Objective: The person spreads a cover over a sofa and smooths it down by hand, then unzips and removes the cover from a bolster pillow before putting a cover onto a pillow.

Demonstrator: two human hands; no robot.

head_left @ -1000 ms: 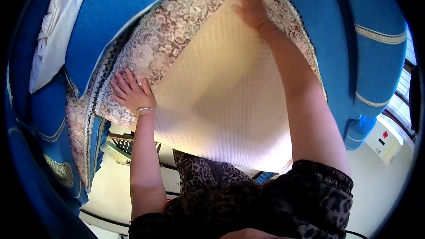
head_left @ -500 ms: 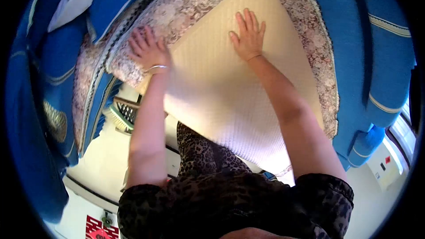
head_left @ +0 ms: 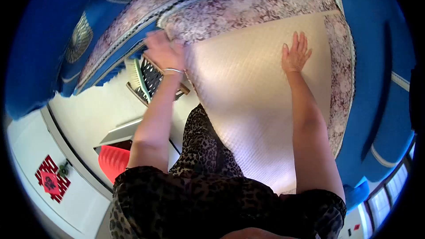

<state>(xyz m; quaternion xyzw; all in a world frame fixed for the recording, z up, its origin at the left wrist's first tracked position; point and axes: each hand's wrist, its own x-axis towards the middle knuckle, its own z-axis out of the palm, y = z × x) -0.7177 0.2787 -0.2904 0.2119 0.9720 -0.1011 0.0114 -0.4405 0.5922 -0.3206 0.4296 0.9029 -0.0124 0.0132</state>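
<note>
A cream quilted pad [head_left: 248, 75] lies over a floral seat cover [head_left: 248, 6] on a blue sofa. My right hand [head_left: 295, 54] rests flat on the right part of the pad, fingers stretched out and holding nothing. Beside the pad's left corner is my left hand [head_left: 164, 53], with a bracelet at its wrist. Its fingers are spread and blurred by motion, near the front edge of the floral cover. Whether this hand touches the cover or hovers above it, I cannot tell.
Under my left forearm stands a small slatted stool [head_left: 152, 77] with a pale green brush [head_left: 138, 79] on it. A red plastic object [head_left: 113, 163] stands at lower left. Blue sofa upholstery [head_left: 372, 84] rises on the right. A white door [head_left: 71, 181] bears red paper decorations.
My view has turned, so the pad and sofa appear shifted to the right. My left hand has moved off the floral cover toward its front edge. My right hand stays flat on the pad.
</note>
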